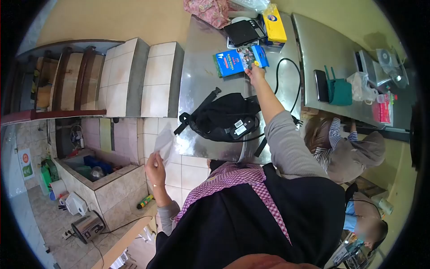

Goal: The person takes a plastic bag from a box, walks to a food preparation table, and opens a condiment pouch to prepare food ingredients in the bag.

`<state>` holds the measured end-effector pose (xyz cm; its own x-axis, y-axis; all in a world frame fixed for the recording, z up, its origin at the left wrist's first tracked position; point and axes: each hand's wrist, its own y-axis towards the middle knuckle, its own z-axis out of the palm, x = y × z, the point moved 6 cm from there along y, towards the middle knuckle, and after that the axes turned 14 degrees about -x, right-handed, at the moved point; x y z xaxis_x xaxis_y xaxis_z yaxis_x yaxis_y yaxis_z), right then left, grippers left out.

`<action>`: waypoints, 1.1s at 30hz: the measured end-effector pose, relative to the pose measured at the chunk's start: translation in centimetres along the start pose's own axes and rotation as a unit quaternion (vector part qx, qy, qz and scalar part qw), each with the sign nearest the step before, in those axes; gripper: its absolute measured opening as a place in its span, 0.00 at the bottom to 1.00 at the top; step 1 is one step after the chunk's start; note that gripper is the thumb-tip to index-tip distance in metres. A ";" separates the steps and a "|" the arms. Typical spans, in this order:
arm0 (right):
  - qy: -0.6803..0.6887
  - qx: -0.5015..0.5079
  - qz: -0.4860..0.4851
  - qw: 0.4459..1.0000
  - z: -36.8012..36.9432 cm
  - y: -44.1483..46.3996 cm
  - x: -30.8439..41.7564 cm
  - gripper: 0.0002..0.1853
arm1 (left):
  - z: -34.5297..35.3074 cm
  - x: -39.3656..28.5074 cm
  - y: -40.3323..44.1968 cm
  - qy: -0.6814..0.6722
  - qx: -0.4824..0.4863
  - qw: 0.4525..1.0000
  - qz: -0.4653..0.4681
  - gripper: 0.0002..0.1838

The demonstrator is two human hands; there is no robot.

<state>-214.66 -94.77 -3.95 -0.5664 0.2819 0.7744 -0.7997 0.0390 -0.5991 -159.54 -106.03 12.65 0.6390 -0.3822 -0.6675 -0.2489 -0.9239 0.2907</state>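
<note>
Head view: left hand [154, 169] off the table's left side, its grip pinched narrow on a clear plastic sheet [164, 142] that stands up from the fingers. Right arm reaches across the table [190, 85], and the right hand [255, 74] has its grip closed on the near edge of a blue printed pack [229, 62]; whether the pack is lifted or rests on the metal, I cannot tell. That pack is near the far end, just in front of a black scale [242, 33] and a yellow box [274, 26]. Between the 2 hands lies a black bag [219, 114] with loose straps, 1 of them ending in a buckle. A black cord [277, 74] loops along the right side. On a 2nd metal surface [320, 49] to the right, a phone [320, 85] lies against a teal pouch [339, 92]. Below that surface, a person in striped sleeves [335, 132] bends forward.
</note>
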 end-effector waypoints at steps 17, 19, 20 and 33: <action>-0.131 0.629 0.012 0.766 -6.4 -29.3 0.0 0.54 | 9.3 -14.6 1.6 -0.217 0.268 0.938 0.042 0.09; -0.036 0.638 0.067 0.766 -6.3 -29.8 0.6 0.59 | 10.7 -13.6 2.0 -0.294 0.261 0.918 -0.042 0.11; -0.031 0.620 0.072 0.780 -6.6 -30.0 1.2 0.64 | 10.9 -14.1 2.5 -0.289 0.254 0.921 -0.053 0.12; -0.199 0.395 -0.001 0.897 -9.4 -27.9 -0.3 0.21 | 13.8 -13.8 1.1 -0.255 0.408 0.876 -0.027 0.16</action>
<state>-190.30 -86.92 10.58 -0.4657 -0.0883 0.8805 -0.6030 -0.6966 -0.3888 -178.72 -102.01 12.72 0.3095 -0.1054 -0.9451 -0.7990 -0.5677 -0.1983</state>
